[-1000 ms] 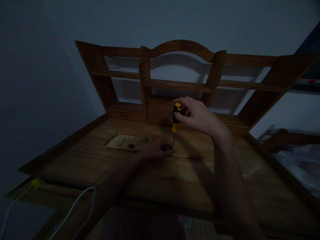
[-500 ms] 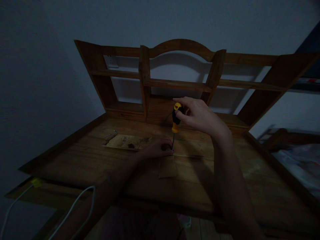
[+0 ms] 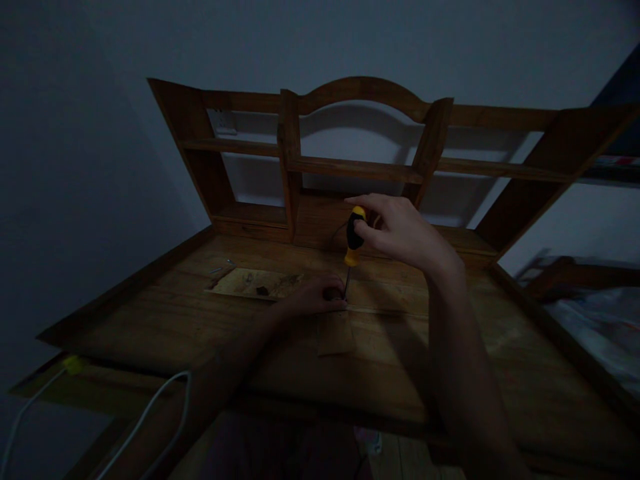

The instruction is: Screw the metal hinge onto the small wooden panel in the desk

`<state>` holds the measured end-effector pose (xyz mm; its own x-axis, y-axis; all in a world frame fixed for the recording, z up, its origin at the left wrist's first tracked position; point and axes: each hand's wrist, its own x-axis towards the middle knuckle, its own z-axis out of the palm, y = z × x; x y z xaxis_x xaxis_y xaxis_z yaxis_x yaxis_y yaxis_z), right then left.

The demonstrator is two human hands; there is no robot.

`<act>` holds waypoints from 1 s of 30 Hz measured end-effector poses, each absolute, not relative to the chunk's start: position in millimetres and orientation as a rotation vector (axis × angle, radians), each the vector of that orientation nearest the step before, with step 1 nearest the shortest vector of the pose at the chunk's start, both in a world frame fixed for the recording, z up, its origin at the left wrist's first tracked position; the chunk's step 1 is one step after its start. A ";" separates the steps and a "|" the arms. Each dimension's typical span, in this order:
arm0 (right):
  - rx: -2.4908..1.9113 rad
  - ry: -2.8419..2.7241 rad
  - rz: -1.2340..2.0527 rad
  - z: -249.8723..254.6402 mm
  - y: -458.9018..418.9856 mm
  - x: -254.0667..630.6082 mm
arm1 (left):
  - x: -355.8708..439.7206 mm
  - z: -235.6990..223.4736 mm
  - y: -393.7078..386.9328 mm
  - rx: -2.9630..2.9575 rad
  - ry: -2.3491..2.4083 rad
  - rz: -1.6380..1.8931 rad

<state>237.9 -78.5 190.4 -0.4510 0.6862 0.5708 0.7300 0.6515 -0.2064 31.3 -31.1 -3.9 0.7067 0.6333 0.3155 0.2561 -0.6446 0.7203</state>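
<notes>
My right hand [image 3: 395, 223] grips the yellow and black handle of a screwdriver [image 3: 355, 233], its shaft pointing down and slightly tilted. My left hand [image 3: 323, 297] is low on the boards with thumb and fingers curled around the screwdriver's tip; what they pinch there is too small and dark to make out. Beneath the left hand lies a long strip of wood [image 3: 383, 297], and a small flat wooden piece [image 3: 335, 335] extends from it toward me. A pale, rough-marked board [image 3: 240, 283] shows to the left of the hand.
Small metal screws or nails [image 3: 223, 267] lie on the wooden desktop [image 3: 165, 317] at left. A wooden shelf unit [image 3: 355, 170] stands along the back. A white cable [image 3: 185, 400] loops over the front left, near my left forearm.
The screwdriver handle has turned and tilted slightly to the right within my right hand's fingers. My left hand has stayed in place.
</notes>
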 end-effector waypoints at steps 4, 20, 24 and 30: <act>-1.113 -2.247 -0.043 188.8 -75.8 239.1 | 31.6 -2.2 -31.6 2.250 0.657 0.743; -1.119 -2.265 -0.025 189.4 -75.5 241.5 | 29.7 3.5 -34.1 2.307 0.632 0.715; -1.104 -2.269 -0.020 188.8 -74.6 242.3 | 29.0 0.6 -31.5 2.323 0.648 0.700; -1.166 -2.284 -0.133 186.4 -73.0 242.3 | 31.1 4.2 -32.6 2.309 0.629 0.696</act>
